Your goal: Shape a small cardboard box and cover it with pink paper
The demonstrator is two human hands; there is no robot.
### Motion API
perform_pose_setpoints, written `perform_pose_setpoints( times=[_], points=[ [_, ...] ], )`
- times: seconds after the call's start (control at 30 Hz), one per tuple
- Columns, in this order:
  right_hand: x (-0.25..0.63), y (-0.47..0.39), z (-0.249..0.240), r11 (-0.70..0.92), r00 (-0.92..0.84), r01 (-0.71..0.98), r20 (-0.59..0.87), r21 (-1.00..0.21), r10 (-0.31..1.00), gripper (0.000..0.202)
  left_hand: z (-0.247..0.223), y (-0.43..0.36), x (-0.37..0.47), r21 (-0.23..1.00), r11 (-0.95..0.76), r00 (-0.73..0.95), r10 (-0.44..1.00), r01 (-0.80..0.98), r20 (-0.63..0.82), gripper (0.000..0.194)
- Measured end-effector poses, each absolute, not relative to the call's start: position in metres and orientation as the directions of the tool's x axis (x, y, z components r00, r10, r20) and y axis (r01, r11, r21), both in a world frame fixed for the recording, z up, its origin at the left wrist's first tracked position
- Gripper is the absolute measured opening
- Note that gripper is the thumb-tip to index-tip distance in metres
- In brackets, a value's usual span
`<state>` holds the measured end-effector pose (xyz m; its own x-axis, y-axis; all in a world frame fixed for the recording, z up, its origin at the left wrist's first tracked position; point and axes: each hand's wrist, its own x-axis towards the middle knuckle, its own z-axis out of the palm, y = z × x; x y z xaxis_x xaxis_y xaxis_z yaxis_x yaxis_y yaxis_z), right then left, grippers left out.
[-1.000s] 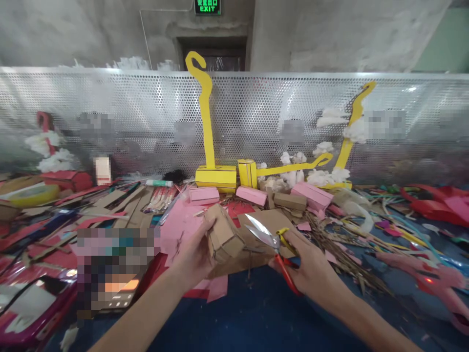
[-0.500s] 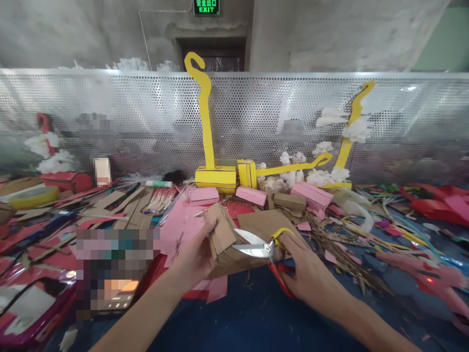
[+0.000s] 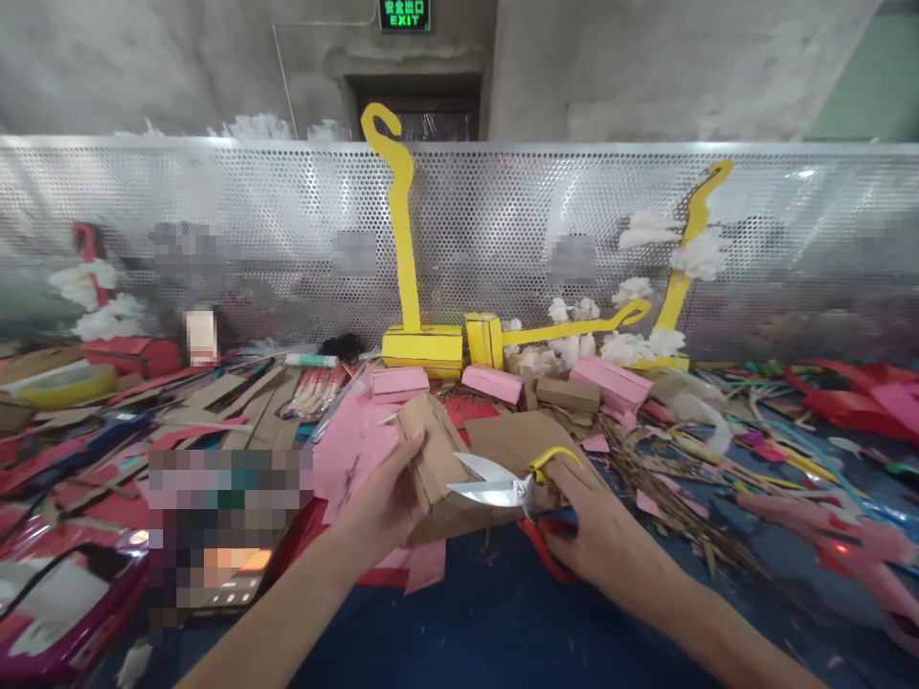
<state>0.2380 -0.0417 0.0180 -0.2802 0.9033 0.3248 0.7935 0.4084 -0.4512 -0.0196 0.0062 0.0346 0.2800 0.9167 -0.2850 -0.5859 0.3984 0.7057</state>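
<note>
My left hand (image 3: 384, 498) grips a small folded cardboard box (image 3: 432, 445), tilted, with the thumb on its near side. In my right hand (image 3: 585, 512) are scissors (image 3: 495, 486) with one yellow and one red handle loop. Their blades are parted and point left, the tips close to the right side of the box; whether they touch it is hard to tell. Behind and under the box lies a flat brown cardboard sheet (image 3: 524, 440). Pink paper (image 3: 351, 450) is spread left of the box.
A yellow hooked stand (image 3: 406, 230) rises before a perforated metal panel (image 3: 287, 211). Small pink boxes (image 3: 492, 383) sit in a row. A pink glue gun (image 3: 833, 526) with a red light lies right. Cardboard strips (image 3: 262, 407) clutter the left.
The scissors have shifted slightly left toward the box, and their blades are angled a little differently. My left hand and the box have barely moved.
</note>
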Motion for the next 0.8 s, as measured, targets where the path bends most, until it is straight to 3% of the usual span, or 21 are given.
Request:
perform_pose_setpoints(
  times=[0.1,0.3,0.5,0.8],
  points=[
    [0.238,-0.042,0.019,0.386,-0.258,0.803,0.318,-0.455,0.912,0.029,0.032,0.010,-0.019,0.706,0.356,0.240,0.934,-0.613,-0.263,0.043],
    [0.234,-0.043,0.024,0.333,-0.212,0.825,0.296,-0.457,0.931,0.019,0.022,0.019,-0.022,0.689,0.116,0.126,0.991,-0.715,-0.036,0.034],
    [0.234,-0.041,0.025,0.351,-0.208,0.825,0.340,-0.443,0.917,0.011,0.021,0.018,-0.024,0.729,0.031,0.082,0.996,-0.684,0.034,0.044],
    [0.236,-0.040,0.021,0.363,-0.222,0.823,0.340,-0.437,0.914,0.016,0.019,0.012,-0.022,0.793,-0.065,0.056,0.991,-0.606,0.124,0.060]
  ],
)
